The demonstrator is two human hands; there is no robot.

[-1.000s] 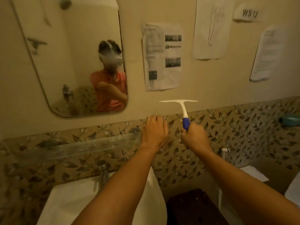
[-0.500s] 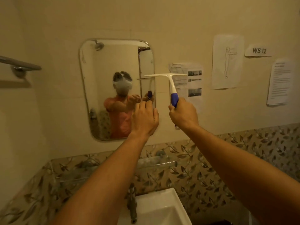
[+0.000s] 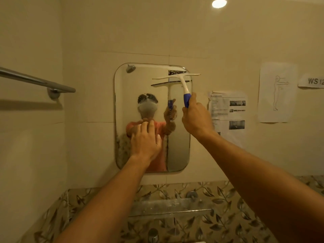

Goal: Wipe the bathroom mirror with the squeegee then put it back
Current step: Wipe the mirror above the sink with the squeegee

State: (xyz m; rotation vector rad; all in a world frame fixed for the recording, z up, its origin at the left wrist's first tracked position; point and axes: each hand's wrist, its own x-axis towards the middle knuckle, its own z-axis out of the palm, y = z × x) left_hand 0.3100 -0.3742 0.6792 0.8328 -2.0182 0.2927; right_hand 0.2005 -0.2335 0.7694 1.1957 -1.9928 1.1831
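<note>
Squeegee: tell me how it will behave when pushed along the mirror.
Probably light: the right hand alone holds the squeegee up by its blue grip. Its thin white neck and long blade look like rigid plastic, perhaps flexing slightly. The mirror looks hazy, so it may glide easily.

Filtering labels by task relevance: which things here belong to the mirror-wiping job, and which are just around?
Job: squeegee, mirror.
Just around: towel rail, wall papers, WS 12 label, glass shelf.
</note>
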